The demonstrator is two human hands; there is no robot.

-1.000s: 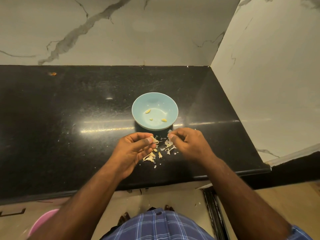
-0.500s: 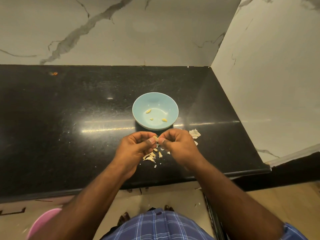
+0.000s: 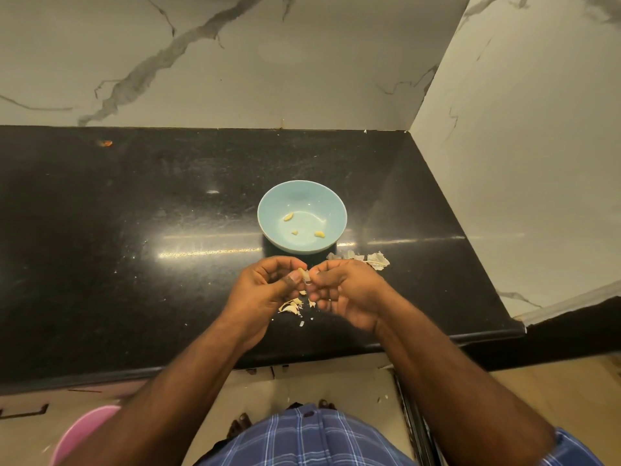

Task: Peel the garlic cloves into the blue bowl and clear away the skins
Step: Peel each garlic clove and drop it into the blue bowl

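Pinching a garlic clove [image 3: 305, 274], seemingly half-peeled, left hand [image 3: 265, 294] and right hand [image 3: 349, 294] meet near the blue bowl [image 3: 332, 203].

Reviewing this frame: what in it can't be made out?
- Head view: the small garlic clove, pinched between the left hand and right hand, is mostly covered by fingertips; how much is peeled is unclear.
- The papery skin scraps on the black countertop are partly hidden beneath both hands.
- The pink round container is cut off by the bottom edge and the left forearm.

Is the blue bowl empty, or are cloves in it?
Not empty: the blue bowl stands upright, three peeled cloves on its floor.
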